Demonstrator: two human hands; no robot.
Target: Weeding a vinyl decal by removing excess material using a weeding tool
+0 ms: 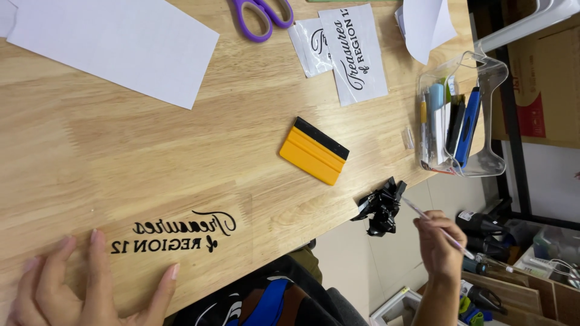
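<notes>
My left hand (84,287) lies flat on the wooden table (121,151), fingers spread, just below black lettering (175,232) stuck to a clear film on the wood. My right hand (440,244) is past the table's front edge and grips a thin pen-like tool (423,214). The tool's tip points at a crumpled clump of black scrap (380,208) hanging at the table edge.
A yellow squeegee with a black strip (314,151) lies mid-table. White paper sheets (115,39), purple-handled scissors (263,15) and printed decal strips (353,51) lie at the far side. A clear organiser with pens and knives (462,121) stands at the right edge.
</notes>
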